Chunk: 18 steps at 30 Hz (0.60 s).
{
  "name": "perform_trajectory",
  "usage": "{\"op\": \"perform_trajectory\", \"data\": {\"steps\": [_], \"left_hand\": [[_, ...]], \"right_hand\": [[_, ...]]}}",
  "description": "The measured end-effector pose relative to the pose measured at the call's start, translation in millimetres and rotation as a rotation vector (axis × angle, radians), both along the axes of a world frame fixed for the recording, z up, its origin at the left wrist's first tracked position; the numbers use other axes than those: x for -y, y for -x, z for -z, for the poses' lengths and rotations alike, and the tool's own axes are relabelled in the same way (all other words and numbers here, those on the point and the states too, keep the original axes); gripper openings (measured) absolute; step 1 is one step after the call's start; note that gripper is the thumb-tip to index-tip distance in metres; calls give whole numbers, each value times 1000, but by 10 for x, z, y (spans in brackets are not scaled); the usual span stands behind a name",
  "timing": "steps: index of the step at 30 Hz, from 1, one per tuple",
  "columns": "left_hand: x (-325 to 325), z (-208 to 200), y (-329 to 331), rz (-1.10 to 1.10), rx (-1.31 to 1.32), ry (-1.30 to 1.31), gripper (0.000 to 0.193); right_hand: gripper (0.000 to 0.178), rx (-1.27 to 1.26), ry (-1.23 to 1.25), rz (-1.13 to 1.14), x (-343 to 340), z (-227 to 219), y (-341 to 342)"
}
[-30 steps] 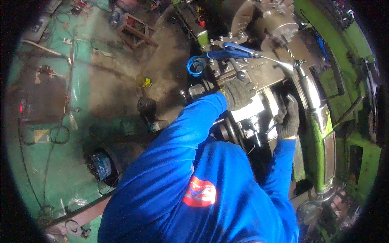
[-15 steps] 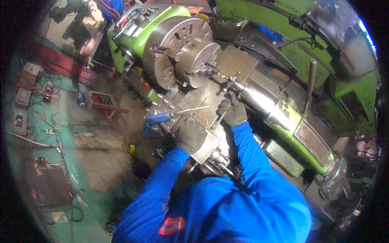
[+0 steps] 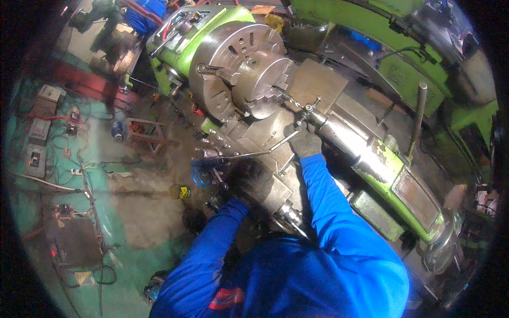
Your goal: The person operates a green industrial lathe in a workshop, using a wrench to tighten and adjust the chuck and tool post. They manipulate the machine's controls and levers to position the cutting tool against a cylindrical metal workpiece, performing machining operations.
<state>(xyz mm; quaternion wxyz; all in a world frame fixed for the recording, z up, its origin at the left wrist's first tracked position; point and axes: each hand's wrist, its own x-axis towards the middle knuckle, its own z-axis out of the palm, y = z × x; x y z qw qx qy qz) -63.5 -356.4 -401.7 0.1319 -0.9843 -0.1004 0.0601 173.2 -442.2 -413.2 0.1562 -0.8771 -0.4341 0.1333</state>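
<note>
A person in blue sleeves leans over a green and grey metal lathe, both hands gloved. The right hand (image 3: 306, 143) is curled, its fingers around the upper end of a thin metal rod (image 3: 284, 141). That rod slants down and left from the fingers over the carriage (image 3: 265, 133), its lower end beside the tip of a second thin rod (image 3: 246, 156). The hand is just below the drill chuck (image 3: 309, 110); whether they touch cannot be told. A drill bit (image 3: 289, 98) points from it toward the large round chuck (image 3: 260, 85).

The left hand (image 3: 249, 181), dark and blurred, is over the carriage's near left edge, below the second rod; its finger spread and any grip cannot be told.

On the floor, left of the lathe, stands a yellow and black tin (image 3: 180, 192), its contents unclear.
</note>
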Motion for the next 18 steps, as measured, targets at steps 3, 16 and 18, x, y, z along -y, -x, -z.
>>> {"op": "perform_trajectory", "data": {"steps": [3,16,18], "left_hand": [[-47,-4,1,-139,-169,78,23],[63,-379,-126,-100,-103,162,35],[44,-329,-51,-123,-77,197,35]], "right_hand": [[32,27,-44,-4,-199,440,-5],[38,-198,-65,93,-277,831,-208],[43,-181,-31,38,-211,300,-151]]}}
